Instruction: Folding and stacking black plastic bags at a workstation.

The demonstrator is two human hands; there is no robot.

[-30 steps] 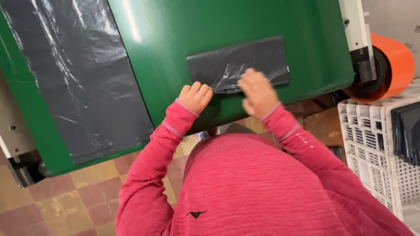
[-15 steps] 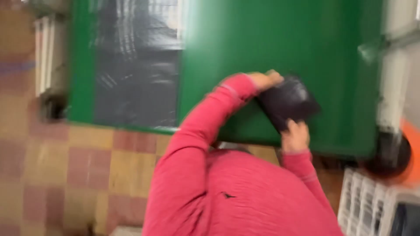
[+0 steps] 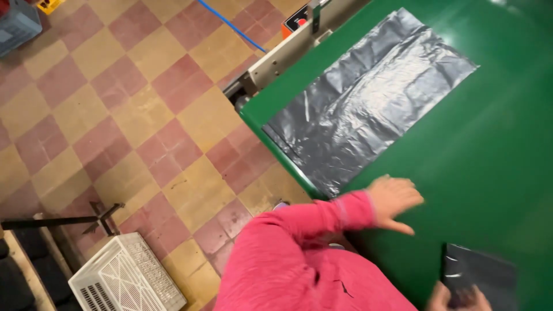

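My left hand (image 3: 394,198) lies flat with fingers spread on the green table (image 3: 495,144), just beside the near corner of a large black plastic bag (image 3: 363,103) spread flat on it. My right hand (image 3: 461,299) shows only partly at the bottom edge, gripping a small folded black bag (image 3: 481,273) that rests on the green surface. My pink sleeve and torso fill the lower middle of the view.
The table's end has a pale metal frame (image 3: 282,52) with a red button. A blue cable (image 3: 230,26) runs over the tiled floor (image 3: 132,115). A white plastic crate (image 3: 127,279) and a black metal stand (image 3: 63,219) are at the lower left.
The view has swung left to the table's end and the floor. My left hand has left the folded bag and reached toward the flat bag; my right hand keeps the folded bag.
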